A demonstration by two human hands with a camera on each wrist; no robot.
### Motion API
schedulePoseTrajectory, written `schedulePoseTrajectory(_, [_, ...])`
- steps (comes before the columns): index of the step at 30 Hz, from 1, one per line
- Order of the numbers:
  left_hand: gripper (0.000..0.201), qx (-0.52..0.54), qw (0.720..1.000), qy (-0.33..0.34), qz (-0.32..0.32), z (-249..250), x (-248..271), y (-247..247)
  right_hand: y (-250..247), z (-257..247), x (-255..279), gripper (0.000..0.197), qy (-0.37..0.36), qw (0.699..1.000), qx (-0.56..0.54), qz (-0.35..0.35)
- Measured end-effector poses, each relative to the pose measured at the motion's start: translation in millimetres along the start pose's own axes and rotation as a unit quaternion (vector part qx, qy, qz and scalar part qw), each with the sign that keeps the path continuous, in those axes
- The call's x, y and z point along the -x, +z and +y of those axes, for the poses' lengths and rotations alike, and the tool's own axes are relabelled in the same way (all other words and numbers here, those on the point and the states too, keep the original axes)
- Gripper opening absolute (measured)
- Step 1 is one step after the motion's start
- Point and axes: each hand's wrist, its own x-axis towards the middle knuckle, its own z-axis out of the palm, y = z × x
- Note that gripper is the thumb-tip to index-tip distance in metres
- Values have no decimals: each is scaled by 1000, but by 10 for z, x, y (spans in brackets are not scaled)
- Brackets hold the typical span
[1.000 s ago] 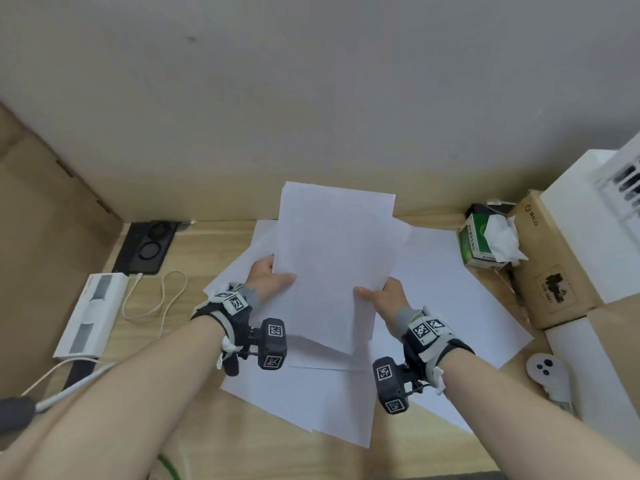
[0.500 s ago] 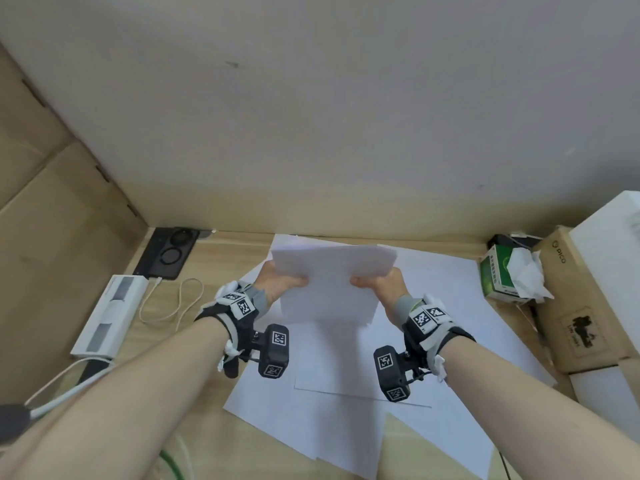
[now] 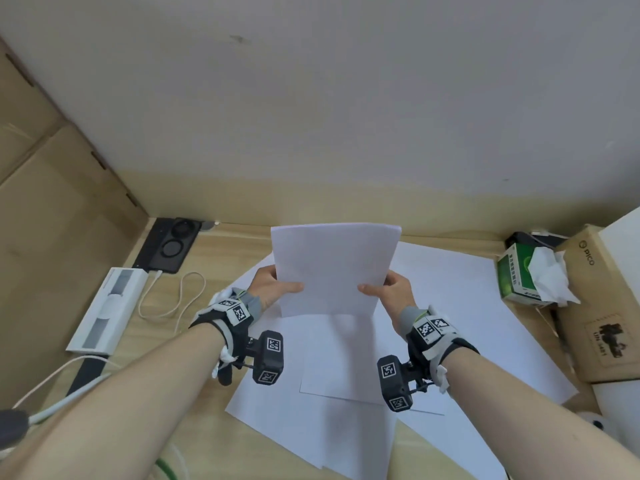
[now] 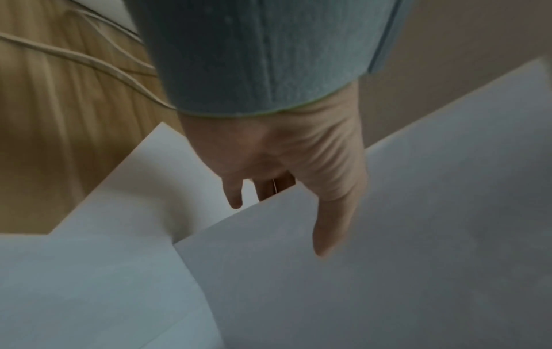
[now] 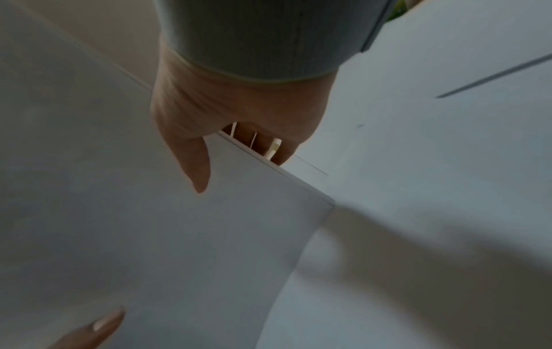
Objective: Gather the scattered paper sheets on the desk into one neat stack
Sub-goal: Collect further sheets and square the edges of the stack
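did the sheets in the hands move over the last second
Yes. The held sheets, gripped by the left hand and right hand, were squared up: their offset top edges are now aligned, judged against the loose sheets beneath.

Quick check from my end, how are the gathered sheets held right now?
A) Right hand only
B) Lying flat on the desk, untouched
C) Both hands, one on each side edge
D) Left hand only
C: the left hand and right hand each pinch a side edge of the held sheets, lifted above the loose sheets on the desk.
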Motion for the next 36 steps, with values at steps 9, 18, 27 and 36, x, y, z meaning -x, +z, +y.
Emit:
schedulePoseTrajectory(9, [33,102,993,-11,51,-243,-291,244,288,389,-272,31,21,996,-65,62])
schedulePoseTrajectory(18, [38,61,997,-18,39,-111,-199,142,258,246,-144,33,24,998,-29,52])
schedulePoseTrajectory(27, [33,59,997,-33,40,-75,0,149,238,135,-27,28,49,998,-17,31])
schedulePoseTrajectory(36, [26,49,998,-20,28,-183,119,109,274,235,53,19,51,997,19,55])
